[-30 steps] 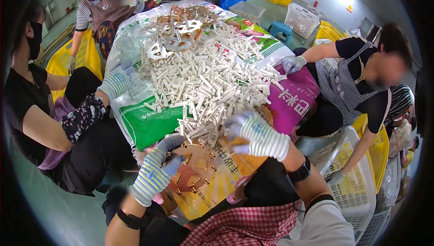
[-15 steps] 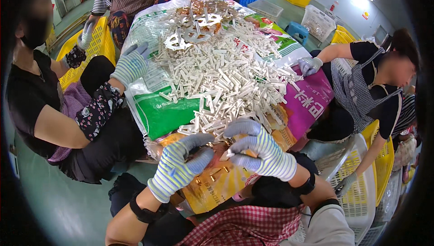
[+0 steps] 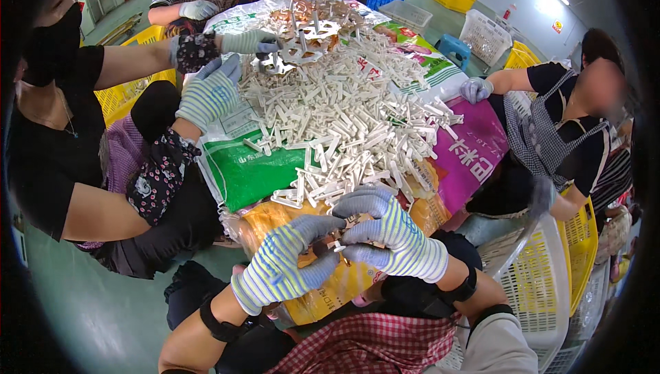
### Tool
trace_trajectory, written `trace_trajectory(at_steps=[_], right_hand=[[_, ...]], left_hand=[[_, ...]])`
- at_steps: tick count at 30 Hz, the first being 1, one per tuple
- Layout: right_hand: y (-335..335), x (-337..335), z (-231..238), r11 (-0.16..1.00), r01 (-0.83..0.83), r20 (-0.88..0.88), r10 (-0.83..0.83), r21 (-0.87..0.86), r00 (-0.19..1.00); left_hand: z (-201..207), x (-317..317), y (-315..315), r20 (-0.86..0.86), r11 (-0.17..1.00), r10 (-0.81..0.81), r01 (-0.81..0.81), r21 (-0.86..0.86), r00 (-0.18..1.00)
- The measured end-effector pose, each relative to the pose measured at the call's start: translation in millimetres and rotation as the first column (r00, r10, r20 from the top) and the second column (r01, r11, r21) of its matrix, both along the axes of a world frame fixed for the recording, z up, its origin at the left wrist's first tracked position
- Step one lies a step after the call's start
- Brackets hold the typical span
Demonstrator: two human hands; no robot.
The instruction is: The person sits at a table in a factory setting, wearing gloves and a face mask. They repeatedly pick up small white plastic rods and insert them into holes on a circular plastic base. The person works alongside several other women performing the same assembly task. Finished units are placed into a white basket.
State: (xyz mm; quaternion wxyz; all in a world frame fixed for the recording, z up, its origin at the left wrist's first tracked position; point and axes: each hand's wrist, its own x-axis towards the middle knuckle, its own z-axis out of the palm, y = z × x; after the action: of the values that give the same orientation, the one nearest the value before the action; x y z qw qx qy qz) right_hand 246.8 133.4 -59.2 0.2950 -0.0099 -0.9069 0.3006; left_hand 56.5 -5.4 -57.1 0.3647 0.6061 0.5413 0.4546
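Observation:
My left hand (image 3: 289, 260) and my right hand (image 3: 397, 238), both in grey-tipped striped gloves, meet low over the near edge of the work surface. A small white plastic piece (image 3: 338, 246) is pinched between their fingertips, and its far side is partly hidden. Small brass-coloured pieces (image 3: 317, 247) show behind my left fingers, lying on the yellow sacking (image 3: 330, 291). Just beyond my hands spreads a large heap of slim white plastic strips (image 3: 350, 126).
White notched plates (image 3: 302, 51) lie on the heap's far part. A co-worker's gloved hand (image 3: 251, 42) reaches to them; another co-worker's hand (image 3: 476, 90) rests at the right edge. White baskets (image 3: 529, 284) and a yellow basket (image 3: 581, 243) stand at my right.
My hands have come together, the left moving right, and the white piece now sits between both. The left co-worker's arm has stretched over the heap; the right co-worker's lower hand has risen.

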Motion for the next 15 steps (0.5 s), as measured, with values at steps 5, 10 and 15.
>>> trace_trajectory(at_steps=[5,10,15], right_hand=[[3,3,-2,1.000,-0.018,0.008,0.018,-0.025,1.000],[4,1,0,0.999,-0.048,0.023,0.048,-0.006,0.999],[4,1,-2,0.999,-0.037,0.007,0.037,0.040,0.999]], left_hand=[[12,3,0,-0.048,1.000,0.002,-0.003,-0.009,0.999],[7,5,-1,-0.024,0.998,0.061,-0.062,-0.007,0.998],[6,7,0,-0.076,0.995,0.096,-0.093,0.034,0.993]])
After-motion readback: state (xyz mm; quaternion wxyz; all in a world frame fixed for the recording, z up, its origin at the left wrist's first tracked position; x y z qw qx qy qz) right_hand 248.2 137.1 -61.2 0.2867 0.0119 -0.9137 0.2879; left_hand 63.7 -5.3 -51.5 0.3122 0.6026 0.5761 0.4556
